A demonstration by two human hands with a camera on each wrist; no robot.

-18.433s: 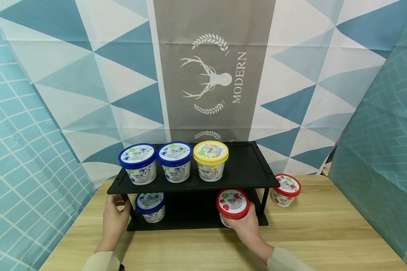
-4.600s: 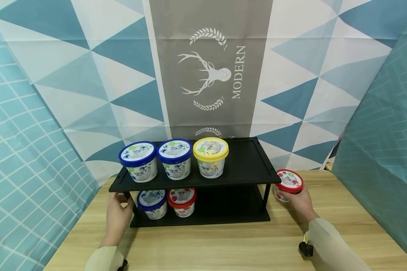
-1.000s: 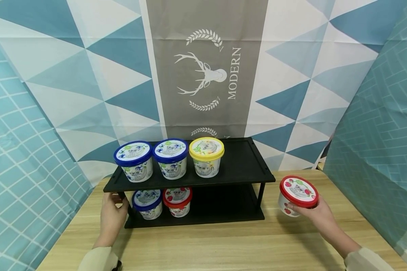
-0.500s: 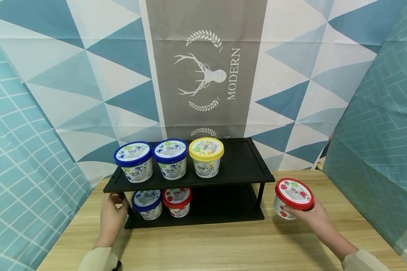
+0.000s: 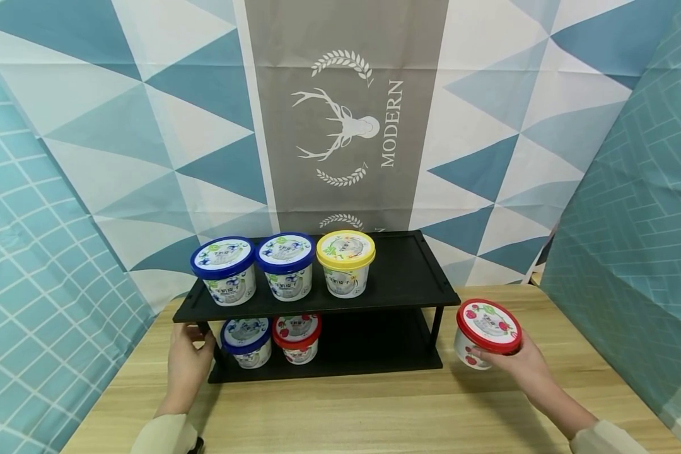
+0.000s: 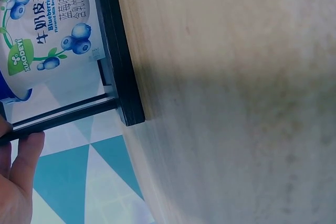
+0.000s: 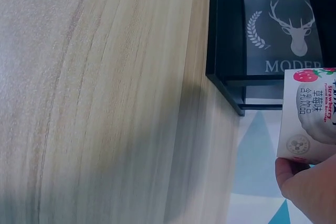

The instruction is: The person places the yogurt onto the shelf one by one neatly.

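A strawberry milk tub (image 5: 488, 325) with a red lid is in my right hand (image 5: 523, 364), to the right of the black two-tier rack (image 5: 405, 271). It is tilted slightly and, in the right wrist view, its printed side (image 7: 304, 121) shows beside the rack's end. At the opposite end, my left hand (image 5: 188, 362) grips the rack's left post (image 6: 68, 116), fingers and thumb on either side of it. On the lower shelf stand a blue-lidded blueberry tub (image 5: 246, 337) and another red-lidded tub (image 5: 297, 334), side by side, partly covered by the upper shelf.
The upper shelf carries two blue-lidded tubs, one at its left end (image 5: 224, 261) and one beside it (image 5: 286, 255), then a yellow-lidded tub (image 5: 346, 252). The rack stands on a wooden table (image 5: 329, 413). Patterned cloth (image 5: 352, 176) hangs close behind.
One red-lidded tub went from my right hand to beside the lower blue tub. My right hand then took the other from the right of the rack; it has lately drifted slightly left. My left hand stayed.
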